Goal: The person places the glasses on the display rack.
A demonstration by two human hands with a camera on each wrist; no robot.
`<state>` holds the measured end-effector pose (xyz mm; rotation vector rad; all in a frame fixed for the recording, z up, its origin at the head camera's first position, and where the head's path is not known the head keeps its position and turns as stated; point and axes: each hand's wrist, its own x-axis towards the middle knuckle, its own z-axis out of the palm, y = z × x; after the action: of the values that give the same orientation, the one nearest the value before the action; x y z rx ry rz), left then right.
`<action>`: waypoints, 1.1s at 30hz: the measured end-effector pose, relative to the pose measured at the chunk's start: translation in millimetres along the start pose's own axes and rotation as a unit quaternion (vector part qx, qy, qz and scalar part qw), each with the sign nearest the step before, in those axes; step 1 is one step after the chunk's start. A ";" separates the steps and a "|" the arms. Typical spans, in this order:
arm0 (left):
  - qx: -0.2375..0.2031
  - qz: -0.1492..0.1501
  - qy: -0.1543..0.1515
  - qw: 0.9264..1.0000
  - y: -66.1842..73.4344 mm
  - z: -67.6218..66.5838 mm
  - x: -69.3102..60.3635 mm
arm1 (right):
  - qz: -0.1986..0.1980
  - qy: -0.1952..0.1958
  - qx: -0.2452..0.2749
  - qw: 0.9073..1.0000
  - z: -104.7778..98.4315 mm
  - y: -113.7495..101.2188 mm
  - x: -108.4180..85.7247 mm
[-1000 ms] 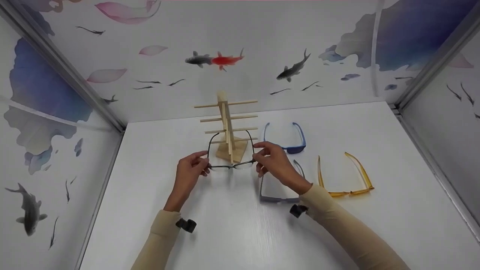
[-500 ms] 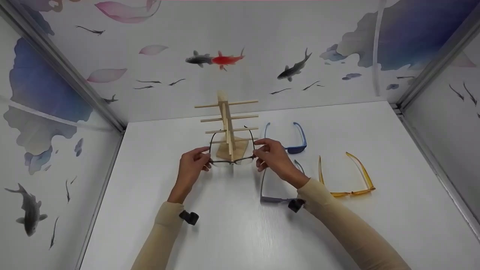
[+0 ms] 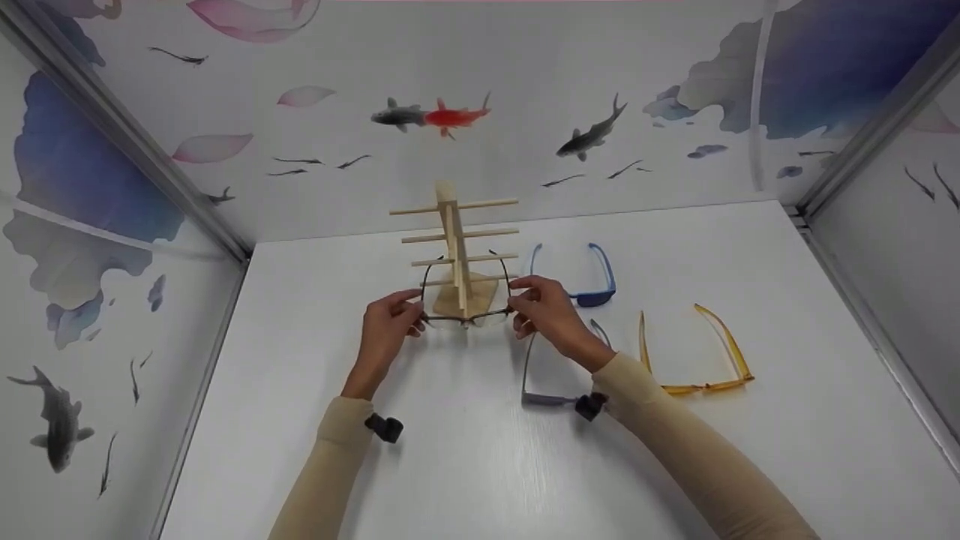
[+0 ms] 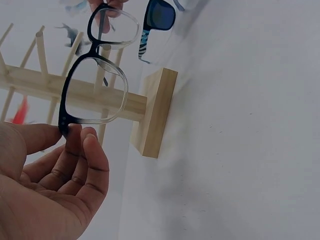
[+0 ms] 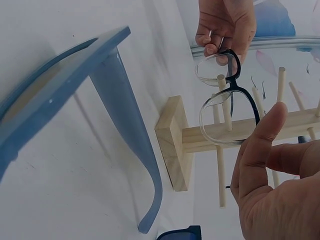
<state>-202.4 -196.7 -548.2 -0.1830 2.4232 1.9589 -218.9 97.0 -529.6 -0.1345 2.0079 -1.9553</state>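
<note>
A pair of black-and-clear eyeglasses (image 4: 64, 95) is held between both hands, its temples spread open and pointing toward the wooden rack (image 3: 454, 240). The left hand (image 3: 386, 330) pinches the frame at its left hinge, thumb and fingers on either side. At the opposite hinge, the right hand (image 3: 551, 315) grips the other end. In the head view the temples straddle the rack's upright post around its lower pegs. Whether the glasses touch a peg cannot be told. In the right wrist view the right fingers (image 5: 255, 160) hide that hinge.
Blue sunglasses (image 3: 595, 298) lie right of the rack. Grey-blue glasses (image 3: 546, 399) rest partly under the right forearm, and yellow glasses (image 3: 705, 388) lie farther right. All are on a white table (image 3: 465, 465) walled by printed panels (image 3: 337, 202).
Both hands have carried the eyeglasses slightly forward and up toward the rack's post, mostly in the first half second. The glasses on the table stay where they were.
</note>
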 end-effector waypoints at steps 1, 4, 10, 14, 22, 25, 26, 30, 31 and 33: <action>0.000 0.001 0.001 1.000 -0.2 -0.1 0.0 | 0.001 0.001 0.001 1.000 0.1 0.7 0.5; -0.002 0.003 0.000 1.000 -1.1 -0.6 0.5 | 0.002 0.003 -0.004 1.000 0.8 1.3 1.1; -0.008 0.005 -0.002 1.000 -3.0 -1.7 1.8 | 0.002 0.003 -0.015 1.000 2.0 1.4 2.0; -0.011 0.005 0.002 1.000 -2.9 -1.8 1.7 | 0.000 -0.001 -0.011 1.000 2.5 2.0 2.1; -0.010 0.004 0.004 1.000 -4.1 -0.1 1.9 | -0.001 0.001 -0.013 1.000 1.8 5.8 3.4; -0.010 0.001 0.005 1.000 -4.6 0.4 1.9 | 0.000 0.001 -0.013 1.000 1.0 7.0 4.2; -0.012 0.000 0.005 1.000 -4.5 0.5 1.7 | 0.001 0.001 -0.013 1.000 0.8 7.5 4.5; -0.017 0.002 0.005 1.000 -5.4 0.7 2.4 | 0.004 -0.001 -0.013 1.000 0.5 8.7 5.8; -0.018 0.003 0.005 1.000 -5.8 0.6 2.5 | 0.005 -0.001 -0.013 1.000 0.7 9.0 6.2; -0.019 0.005 0.005 1.000 -6.6 0.3 2.5 | 0.006 -0.001 -0.014 1.000 1.4 9.1 6.6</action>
<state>-204.2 -197.9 -555.0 -0.1825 2.3988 2.0127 -223.2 94.1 -539.7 -0.1314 2.0299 -1.9196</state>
